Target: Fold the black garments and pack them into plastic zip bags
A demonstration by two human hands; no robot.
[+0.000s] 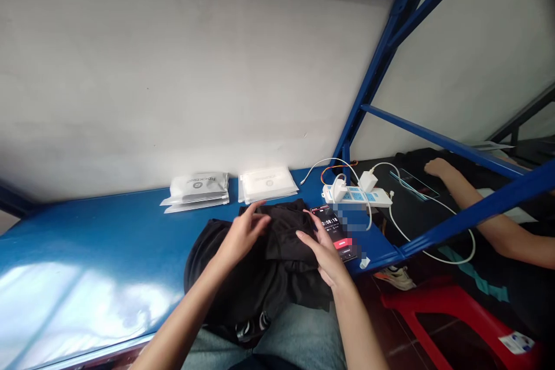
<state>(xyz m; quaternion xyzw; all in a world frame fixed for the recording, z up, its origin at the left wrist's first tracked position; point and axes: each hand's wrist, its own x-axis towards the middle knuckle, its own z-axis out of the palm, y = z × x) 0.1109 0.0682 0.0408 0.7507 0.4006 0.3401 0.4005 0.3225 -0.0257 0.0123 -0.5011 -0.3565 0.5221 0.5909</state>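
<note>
A bunched black garment [277, 280] lies over the front edge of the blue surface and onto my lap; its exact kind is not clear. Above its left part, my left hand [245, 234] is loosely curved, with thumb and fingers apart. On the right side, my right hand [325, 251] grips the garment's folded upper part, thumb on top and the other fingers at its far edge. A phone [333, 225] showing a running timer lies just beyond my right hand. Grey-white markings show on the garment's lower end.
Flat printed plastic packages [199, 189] and a pale stack of packages [267, 184] lie by the wall. A power strip [358, 195] with white cables sits beside blue frame bars [368, 84]. Right of them are another person's arm [481, 214] and a red stool [451, 300].
</note>
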